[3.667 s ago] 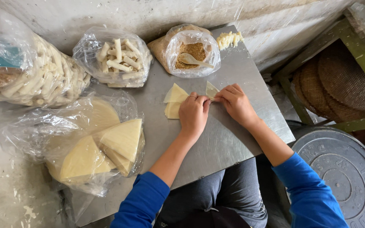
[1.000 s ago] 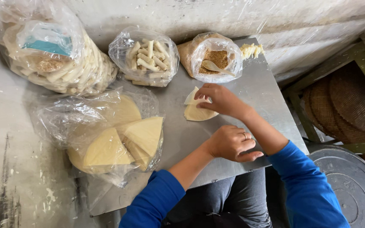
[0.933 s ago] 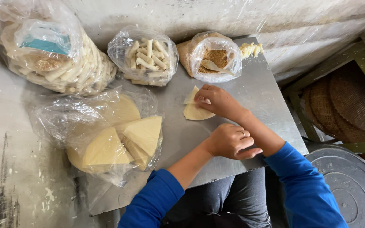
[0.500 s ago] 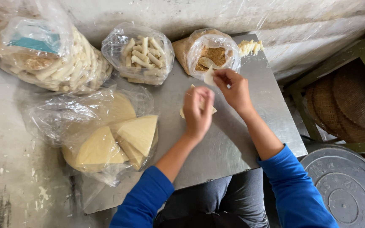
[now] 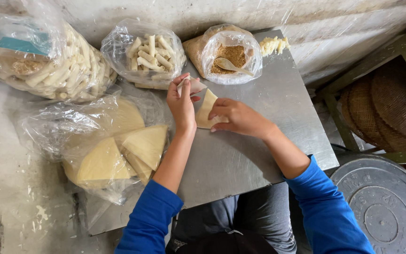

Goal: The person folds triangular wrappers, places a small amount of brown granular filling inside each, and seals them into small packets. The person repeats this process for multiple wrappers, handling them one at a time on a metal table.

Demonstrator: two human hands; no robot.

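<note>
Both hands shifted: wrapper (image 5: 206,109) now lies between left hand (image 5: 181,104) and right hand (image 5: 238,117).

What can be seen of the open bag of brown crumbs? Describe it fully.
The bag of brown crumbs is clear, crinkled plastic, its mouth rolled open and facing up. It holds a mound of fine golden-brown crumbs with a pale wooden spoon lying in them, handle toward the right. It sits at the far edge of the metal tabletop, beside a bag of pale rolls. Neither hand touches it.
</note>
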